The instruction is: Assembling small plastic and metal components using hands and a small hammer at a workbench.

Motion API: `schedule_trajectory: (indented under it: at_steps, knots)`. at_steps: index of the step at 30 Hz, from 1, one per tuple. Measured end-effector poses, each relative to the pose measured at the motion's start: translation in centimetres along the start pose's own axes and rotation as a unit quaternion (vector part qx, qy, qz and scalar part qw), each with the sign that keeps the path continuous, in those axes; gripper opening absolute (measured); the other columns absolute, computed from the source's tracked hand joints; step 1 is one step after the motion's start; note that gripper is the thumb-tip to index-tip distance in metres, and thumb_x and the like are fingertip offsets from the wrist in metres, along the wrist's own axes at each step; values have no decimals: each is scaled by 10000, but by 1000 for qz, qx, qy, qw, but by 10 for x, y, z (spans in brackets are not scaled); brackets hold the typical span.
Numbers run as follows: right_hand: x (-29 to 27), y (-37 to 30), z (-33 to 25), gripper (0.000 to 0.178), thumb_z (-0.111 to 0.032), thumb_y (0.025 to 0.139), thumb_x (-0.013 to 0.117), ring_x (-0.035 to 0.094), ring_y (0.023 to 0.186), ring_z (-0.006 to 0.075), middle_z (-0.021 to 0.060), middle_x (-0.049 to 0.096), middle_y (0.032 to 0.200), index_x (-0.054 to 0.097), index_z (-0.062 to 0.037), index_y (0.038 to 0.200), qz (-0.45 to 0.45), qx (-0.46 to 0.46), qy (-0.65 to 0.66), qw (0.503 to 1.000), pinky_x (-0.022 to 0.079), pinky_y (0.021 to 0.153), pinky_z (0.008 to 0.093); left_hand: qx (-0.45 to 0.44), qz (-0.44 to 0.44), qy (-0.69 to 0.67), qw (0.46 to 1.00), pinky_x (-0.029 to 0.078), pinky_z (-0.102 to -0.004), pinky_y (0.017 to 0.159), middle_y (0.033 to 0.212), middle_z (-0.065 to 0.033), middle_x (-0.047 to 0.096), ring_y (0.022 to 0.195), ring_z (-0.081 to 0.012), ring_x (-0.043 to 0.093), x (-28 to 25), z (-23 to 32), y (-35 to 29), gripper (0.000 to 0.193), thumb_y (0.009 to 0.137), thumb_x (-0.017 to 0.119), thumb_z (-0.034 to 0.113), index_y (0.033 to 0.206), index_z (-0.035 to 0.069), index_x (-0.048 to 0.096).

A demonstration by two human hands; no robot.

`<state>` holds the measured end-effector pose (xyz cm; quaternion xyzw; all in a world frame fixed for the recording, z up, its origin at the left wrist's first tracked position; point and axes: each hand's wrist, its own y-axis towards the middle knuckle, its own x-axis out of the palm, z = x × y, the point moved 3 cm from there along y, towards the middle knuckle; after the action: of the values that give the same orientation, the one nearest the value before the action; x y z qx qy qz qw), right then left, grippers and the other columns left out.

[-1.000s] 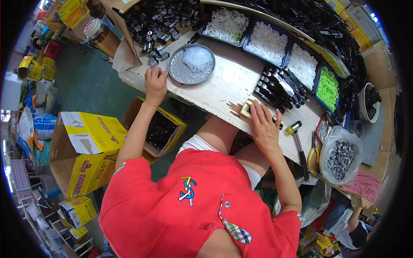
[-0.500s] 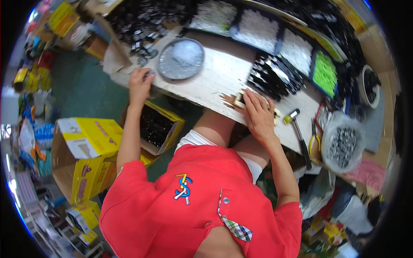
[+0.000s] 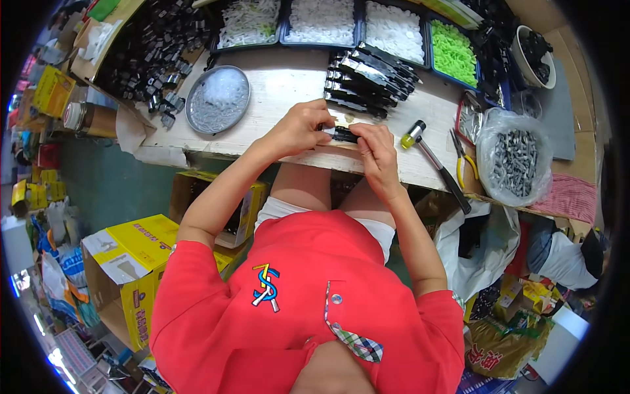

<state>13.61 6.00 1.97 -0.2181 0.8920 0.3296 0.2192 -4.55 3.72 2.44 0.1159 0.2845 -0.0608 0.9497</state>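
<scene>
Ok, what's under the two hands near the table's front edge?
A dark part shows between the left hand and right hand, which cover some of it; whatever lies beneath is hidden.

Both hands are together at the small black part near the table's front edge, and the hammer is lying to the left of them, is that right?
Not quite: the hammer lies to the right of both hands, as the head view shows. The left hand and right hand are indeed together at the small black part, near the front edge of the table.
</scene>
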Motion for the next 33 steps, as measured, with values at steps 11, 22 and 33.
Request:
schedule_trajectory:
  at_steps: [11,22,33]
  knots:
    - [2,3,-3,128,-57,812,542,521,855,242,70,595,927,583,-53,933,-1,-11,-30,999,350,791,343,-196,121,-368,901,372,-180,460,764,2,489,533,-51,472,11,-29,-17,75,748,680,27,766,5,610]
    - [-30,12,20,142,-26,838,490,533,877,279,118,594,929,593,-15,935,43,49,-2,998,421,786,347,-58,102,-61,991,400,-220,533,779,-25,476,639,-85,483,8,-16,-9,96,702,636,-43,718,8,556]
    - [-170,14,125,214,6,751,433,567,851,394,210,562,955,579,9,908,-98,307,-469,822,455,729,460,-62,198,274,939,484,-402,719,857,-165,625,794,-332,606,-85,-38,123,186,663,669,177,806,60,661]
